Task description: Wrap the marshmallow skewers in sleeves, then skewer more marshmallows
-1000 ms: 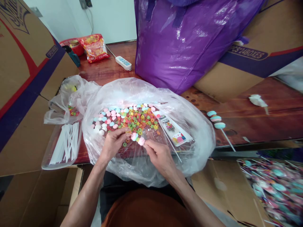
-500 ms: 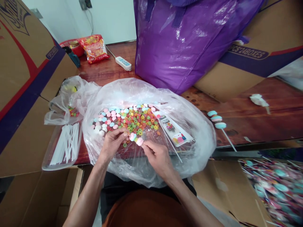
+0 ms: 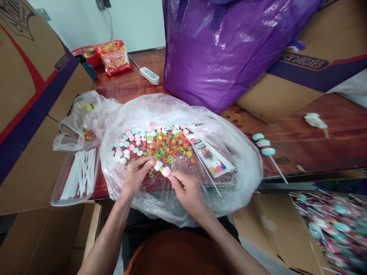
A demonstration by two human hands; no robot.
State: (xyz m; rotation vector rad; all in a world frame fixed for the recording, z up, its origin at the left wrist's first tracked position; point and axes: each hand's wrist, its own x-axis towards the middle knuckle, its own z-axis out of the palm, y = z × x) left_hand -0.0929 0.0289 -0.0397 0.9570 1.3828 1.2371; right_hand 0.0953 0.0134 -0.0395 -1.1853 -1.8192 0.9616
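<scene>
A candy skewer with pink, pale blue and yellow-green pieces is held between my two hands, above the loose sweets. My left hand pinches its upper left end, where a bit of orange shows at the fingertips. At the lower right end, just past a pink piece, my right hand is closed on it; the stick itself is mostly hidden by the fingers. Beneath lie gummy rings in orange, green and yellow, with pink, blue and white round candies to their left, all on a clear plastic bag.
White sticks fill a clear tray at left. Printed packaging sleeves lie right of the sweets. A finished-looking candy skewer rests on the table's right side, above a box of wrapped candy skewers. A purple bag stands behind.
My right hand and the candy skewer's lower end have shifted slightly left. My left hand stays nearly in place, still pinching the other end.
</scene>
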